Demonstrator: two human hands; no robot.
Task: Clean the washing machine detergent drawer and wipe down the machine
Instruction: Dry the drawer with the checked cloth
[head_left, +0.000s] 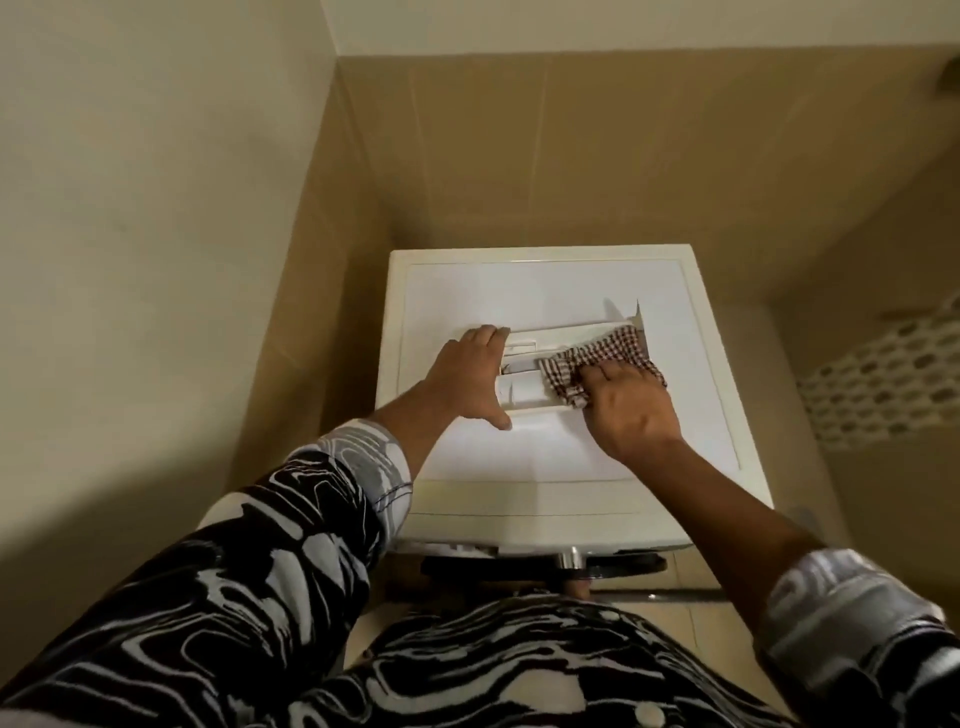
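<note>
Left hand: spread flat against the left end of the detergent drawer, fingers over its far corner and thumb along its near corner; this grip is open, bracing and not clasping.
Drawer: pulled out of the machine and lying on top of the washing machine, roughly in the middle of the lid, long side running left to right, compartments facing up.
Cloth: a red-and-white checked cloth is bunched over the right half of the drawer, spilling into its compartments.
Right hand: fingers curled down and closed on the cloth, pressing it into the drawer's right end.
Step in hand: by my reading, wiping out the drawer's compartments while the other hand steadies it.
Progress: the left compartments look uncovered and probably not yet wiped; wiping of the machine looks not yet begun.
Next move calls for: dragging the cloth leftward through the remaining compartments, keeping the brace firm so the light drawer does not skid across the smooth lid.
</note>
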